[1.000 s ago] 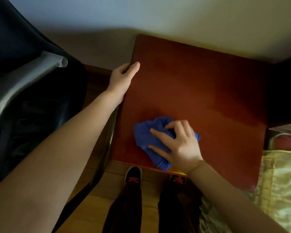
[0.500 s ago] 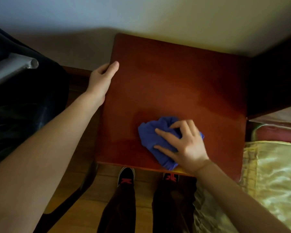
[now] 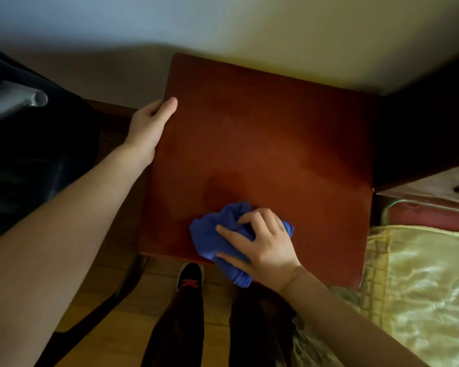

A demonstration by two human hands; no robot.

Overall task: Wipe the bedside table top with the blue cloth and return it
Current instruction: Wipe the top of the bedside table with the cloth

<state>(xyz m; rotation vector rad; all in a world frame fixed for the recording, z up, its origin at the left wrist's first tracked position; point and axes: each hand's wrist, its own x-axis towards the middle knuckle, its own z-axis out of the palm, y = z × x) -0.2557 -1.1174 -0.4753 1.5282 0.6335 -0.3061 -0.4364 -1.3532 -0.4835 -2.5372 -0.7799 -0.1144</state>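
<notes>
Here, your table (image 3: 276, 144) stands against the wall (image 3: 249, 27), its reddish top bare apart from the cloth. To your left sits a dark chair (image 3: 32, 144) with a grey metal arm, close beside the table's left edge. To your right lies a bed (image 3: 421, 287) under a shiny gold cover, touching the table's right side. Your shoes (image 3: 190, 278) show on the wood floor just below the near edge. Your left hand (image 3: 150, 125) grips the table's left edge, thumb on top. Your right hand (image 3: 263, 245) presses down on the bunched blue cloth (image 3: 212, 234), fingers curled into it, at the near edge; part of the cloth hangs over that edge.
</notes>
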